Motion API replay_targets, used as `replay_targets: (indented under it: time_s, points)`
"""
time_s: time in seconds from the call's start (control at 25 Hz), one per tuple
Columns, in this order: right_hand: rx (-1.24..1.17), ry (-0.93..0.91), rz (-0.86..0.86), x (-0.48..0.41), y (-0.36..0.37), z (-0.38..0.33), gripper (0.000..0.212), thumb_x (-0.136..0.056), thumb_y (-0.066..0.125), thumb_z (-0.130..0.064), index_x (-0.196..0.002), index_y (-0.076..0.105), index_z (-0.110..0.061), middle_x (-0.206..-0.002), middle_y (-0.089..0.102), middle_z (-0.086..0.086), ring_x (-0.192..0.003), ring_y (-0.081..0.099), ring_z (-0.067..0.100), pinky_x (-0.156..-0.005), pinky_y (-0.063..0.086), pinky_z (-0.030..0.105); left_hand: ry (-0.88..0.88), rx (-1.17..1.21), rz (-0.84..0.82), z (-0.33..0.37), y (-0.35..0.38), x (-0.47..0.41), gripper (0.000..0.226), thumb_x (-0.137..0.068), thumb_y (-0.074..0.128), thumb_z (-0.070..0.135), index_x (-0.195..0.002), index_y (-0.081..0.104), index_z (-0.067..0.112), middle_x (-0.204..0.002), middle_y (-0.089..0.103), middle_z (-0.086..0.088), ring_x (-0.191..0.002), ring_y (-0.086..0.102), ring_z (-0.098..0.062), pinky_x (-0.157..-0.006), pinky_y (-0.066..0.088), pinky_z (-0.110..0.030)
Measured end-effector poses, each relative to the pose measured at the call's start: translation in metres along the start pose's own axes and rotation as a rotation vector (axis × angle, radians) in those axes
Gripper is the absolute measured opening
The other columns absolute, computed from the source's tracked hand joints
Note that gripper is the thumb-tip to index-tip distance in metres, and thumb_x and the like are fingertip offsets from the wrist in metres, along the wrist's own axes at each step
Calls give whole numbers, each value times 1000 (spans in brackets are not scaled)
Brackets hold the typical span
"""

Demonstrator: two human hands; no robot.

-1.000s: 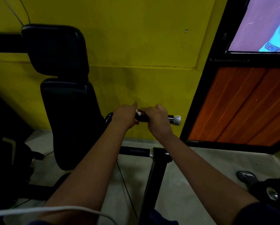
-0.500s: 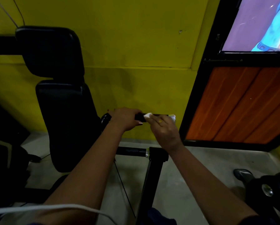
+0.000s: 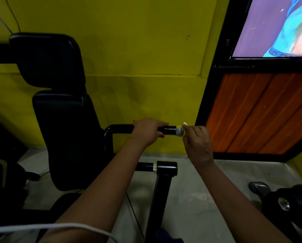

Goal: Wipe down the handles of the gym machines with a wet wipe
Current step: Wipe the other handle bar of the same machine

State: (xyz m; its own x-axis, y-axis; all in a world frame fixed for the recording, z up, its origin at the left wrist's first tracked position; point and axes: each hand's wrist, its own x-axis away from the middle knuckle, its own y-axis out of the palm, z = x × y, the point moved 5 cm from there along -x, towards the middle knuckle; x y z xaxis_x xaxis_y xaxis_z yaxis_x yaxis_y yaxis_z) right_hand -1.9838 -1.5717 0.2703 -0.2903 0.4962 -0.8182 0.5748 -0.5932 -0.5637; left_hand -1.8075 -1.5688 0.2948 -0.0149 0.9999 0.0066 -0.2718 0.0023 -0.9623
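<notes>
I am looking down along both bare forearms at a gym machine standing against a yellow painted wall (image 3: 138, 50). My left hand (image 3: 147, 131) is wrapping around the black tubular handle (image 3: 167, 130), fingers curled over the top and thumb underneath, clamped on the bar a little short of its free end. The handle is running level from a bend near the seat out to the right, and it is ending in a silver metal end cap (image 3: 179, 132). My right hand (image 3: 197, 142) is sitting just beyond that cap, apart from my left hand, with its fingertips pinching the small white wet wipe (image 3: 184, 124). The wipe is touching the cap's outer end, and a bit of it is poking up above my fingers. A yellow ring (image 3: 198, 130) is showing on one finger of that hand.

Left of the handle, the black padded backrest (image 3: 66, 137) is standing upright with a black padded headrest (image 3: 46, 58) above it. Below my hands, a second short black grip (image 3: 145, 167) is sticking out leftward from a black upright post (image 3: 161, 199), above the grey concrete floor (image 3: 190, 199). To the right, an orange wood-grain panel (image 3: 260, 111) in a black frame is sitting beneath a bright screen (image 3: 278, 27). A white cable (image 3: 50, 227) is curving across the bottom edge, over my left forearm.
</notes>
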Motion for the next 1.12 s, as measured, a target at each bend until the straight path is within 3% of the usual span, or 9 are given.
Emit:
replay_targets:
  time_s: [0.24,0.36,0.44,0.68,0.76,0.84,0.92,1.0,1.12]
  points:
    - [-59,-108,-123,-6,14,-15,24,-90,52,-5,-104,70,2,-102,69,18,-84,54,31,-75,45,37,-22,28,0,18,6,-18,41,-75,78,36,-115,67,36,-108,70,0,-105,61,-27,-91,47,-51]
    - [-14,114,-474,-50,41,-12,25,-86,49,-10,-92,72,-6,-86,69,15,-78,56,33,-71,36,34,-63,36,-5,14,6,-23,49,-68,83,38,-115,68,37,-108,70,-2,-104,61,-27,-88,50,-49]
    - [-142,339,-620,-62,49,2,26,-84,51,-8,-94,74,-9,-90,71,14,-82,61,31,-72,43,30,-77,54,0,12,7,-23,51,-67,84,38,-115,68,38,-110,70,-2,-105,61,-27,-89,49,-49]
    - [-273,-17,-155,-9,4,-12,19,-82,60,-4,-97,72,-3,-92,70,10,-86,55,26,-76,40,30,-88,90,24,10,10,-24,46,-68,84,37,-112,70,36,-106,71,0,-103,62,-25,-91,48,-47]
    - [-311,171,-196,-30,16,-6,21,-85,54,-9,-90,73,-5,-86,71,9,-81,56,24,-73,39,32,-98,93,17,11,9,-25,47,-68,84,36,-113,70,35,-107,71,-1,-103,62,-27,-91,48,-49]
    - [-367,474,-420,-48,40,8,22,-88,52,-11,-87,73,-7,-86,71,11,-75,59,25,-68,44,33,-102,89,12,12,9,-25,49,-68,84,35,-115,69,34,-108,71,-3,-104,62,-28,-92,47,-51]
    - [-683,1046,-623,-37,65,26,14,-89,52,-14,-84,64,-8,-85,63,11,-66,55,22,-60,46,29,-102,90,18,12,9,-24,49,-68,84,35,-114,69,35,-107,71,-2,-103,62,-28,-92,47,-51]
    - [-1108,1554,-574,-14,75,23,11,-90,46,-12,-81,53,-9,-79,53,12,-59,47,21,-49,45,25,-105,108,29,11,9,-23,47,-67,85,35,-111,70,36,-105,72,-2,-101,63,-27,-91,47,-49]
    - [-1429,1892,-322,6,72,7,18,-92,38,-3,-77,49,-3,-72,50,12,-61,47,20,-47,49,23,-113,107,43,10,9,-23,49,-66,84,36,-112,69,37,-105,72,0,-101,63,-24,-90,48,-45]
